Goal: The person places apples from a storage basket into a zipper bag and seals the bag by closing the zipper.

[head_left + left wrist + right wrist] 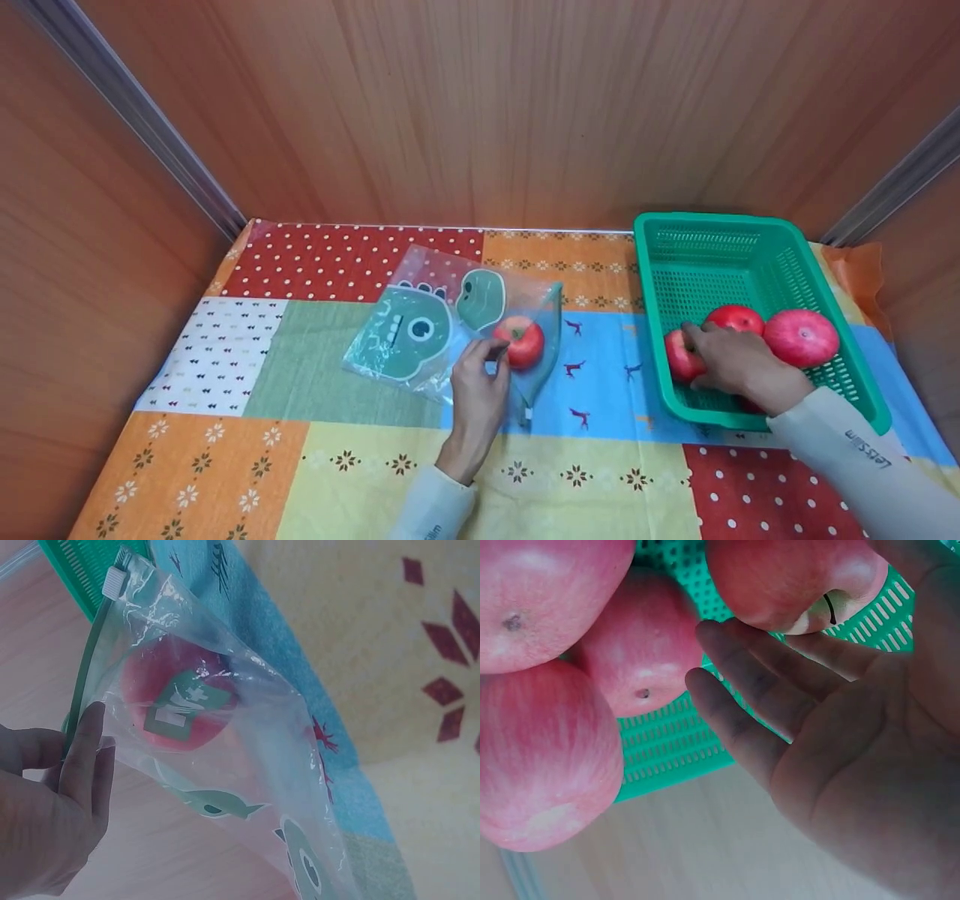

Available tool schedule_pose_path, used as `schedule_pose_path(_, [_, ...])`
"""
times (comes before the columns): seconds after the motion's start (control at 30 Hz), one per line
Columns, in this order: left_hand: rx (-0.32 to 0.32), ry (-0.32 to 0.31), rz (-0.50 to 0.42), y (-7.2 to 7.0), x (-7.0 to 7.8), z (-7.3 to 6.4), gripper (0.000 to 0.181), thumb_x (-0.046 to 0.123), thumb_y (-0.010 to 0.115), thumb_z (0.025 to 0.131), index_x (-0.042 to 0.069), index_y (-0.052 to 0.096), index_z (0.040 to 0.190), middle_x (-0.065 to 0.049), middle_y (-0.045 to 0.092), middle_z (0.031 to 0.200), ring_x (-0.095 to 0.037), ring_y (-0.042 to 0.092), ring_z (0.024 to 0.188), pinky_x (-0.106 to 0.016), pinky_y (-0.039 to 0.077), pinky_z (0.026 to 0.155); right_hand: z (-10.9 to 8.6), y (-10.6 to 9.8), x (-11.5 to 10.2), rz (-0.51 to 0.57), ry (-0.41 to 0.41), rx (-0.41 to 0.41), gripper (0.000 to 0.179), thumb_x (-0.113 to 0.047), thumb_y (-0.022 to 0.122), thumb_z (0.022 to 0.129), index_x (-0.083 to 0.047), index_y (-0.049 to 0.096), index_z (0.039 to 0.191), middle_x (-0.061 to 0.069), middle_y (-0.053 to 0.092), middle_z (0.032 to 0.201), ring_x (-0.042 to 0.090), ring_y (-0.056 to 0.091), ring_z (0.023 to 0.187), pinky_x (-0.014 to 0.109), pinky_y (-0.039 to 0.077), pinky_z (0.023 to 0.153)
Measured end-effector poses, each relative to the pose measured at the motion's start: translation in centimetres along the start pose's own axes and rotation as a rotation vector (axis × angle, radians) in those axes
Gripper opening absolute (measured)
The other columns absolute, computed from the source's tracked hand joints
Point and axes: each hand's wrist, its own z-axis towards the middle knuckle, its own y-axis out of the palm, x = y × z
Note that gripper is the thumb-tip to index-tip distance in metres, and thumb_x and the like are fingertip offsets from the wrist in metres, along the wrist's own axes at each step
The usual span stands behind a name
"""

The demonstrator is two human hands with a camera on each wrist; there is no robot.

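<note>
A clear zip bag (412,274) printed with green cartoon dinosaurs lies on the patchwork cloth, with a red apple (525,346) inside near its green zip edge. My left hand (480,386) pinches the bag's edge beside that apple; the left wrist view shows thumb and fingers on the green strip (84,679), below the white slider (114,583). Over in the green basket (649,300), my right hand (739,364) reaches over the leftmost apple (679,364). Its fingers (754,682) are extended and spread in the right wrist view, some right at the stemmed apple (780,581).
Beside the right hand in the basket lie another red apple (739,319) and a large pinkish one (802,337). Wooden panels (480,112) stand behind and at both sides. An orange piece of material (862,281) sits by the basket's right side.
</note>
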Motion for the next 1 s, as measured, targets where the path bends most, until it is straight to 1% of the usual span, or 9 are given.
schedule_pose_path(0.13, [0.001,0.007,0.008,0.0,0.1,-0.1,0.022,-0.009,0.074,0.092,0.003,0.077,0.109,-0.009,0.074,0.103,-0.023,0.073,0.095,-0.040,0.064,0.088,0.4,0.0,0.1,-0.008,-0.009,-0.014,0.097,-0.022,0.098,0.072,0.007,0.045,0.148,0.027,0.062,0.118,0.049,0.062,0.107,0.061,0.063,0.075])
schedule_pose_path(0.27, [0.006,0.012,0.014,0.0,0.1,-0.1,0.021,-0.009,0.074,0.092,0.003,0.077,0.109,-0.009,0.074,0.102,-0.023,0.073,0.094,-0.041,0.064,0.087,0.9,0.1,0.1,-0.036,-0.019,-0.033,0.095,-0.023,0.096,0.075,0.008,0.045,0.148,0.029,0.060,0.121,0.049,0.061,0.108,0.063,0.062,0.079])
schedule_pose_path(0.37, [0.008,0.013,0.017,-0.1,0.2,-0.1,0.020,-0.008,0.074,0.092,0.004,0.077,0.108,-0.008,0.074,0.101,-0.022,0.073,0.095,-0.040,0.063,0.089,1.1,0.1,0.2,-0.033,-0.019,-0.040,0.095,-0.024,0.096,0.075,0.007,0.044,0.148,0.029,0.060,0.122,0.049,0.061,0.108,0.063,0.062,0.080])
schedule_pose_path(0.53, [0.003,0.007,0.014,-0.1,0.2,-0.1,0.019,-0.008,0.074,0.092,0.003,0.077,0.108,-0.009,0.074,0.101,-0.022,0.072,0.095,-0.042,0.062,0.090,1.2,0.1,0.3,-0.016,-0.045,-0.026,0.091,-0.023,0.097,0.074,0.005,0.047,0.145,0.027,0.060,0.121,0.047,0.061,0.108,0.063,0.062,0.078])
schedule_pose_path(0.77, [-0.029,-0.019,0.007,-0.2,0.2,-0.1,0.020,-0.006,0.074,0.094,0.003,0.076,0.112,-0.009,0.074,0.107,-0.022,0.072,0.098,-0.043,0.062,0.092,1.1,0.5,0.3,-0.027,-0.075,0.004,0.086,-0.021,0.099,0.070,0.003,0.051,0.137,0.022,0.060,0.115,0.044,0.063,0.103,0.061,0.063,0.076])
schedule_pose_path(1.0, [-0.019,-0.009,0.009,-0.2,0.1,-0.2,0.020,-0.007,0.073,0.094,0.003,0.076,0.111,-0.009,0.074,0.106,-0.023,0.072,0.096,-0.045,0.063,0.090,0.1,0.5,0.4,0.009,-0.063,0.036,0.088,-0.025,0.101,0.067,0.000,0.053,0.137,0.020,0.060,0.116,0.043,0.062,0.104,0.058,0.064,0.071])
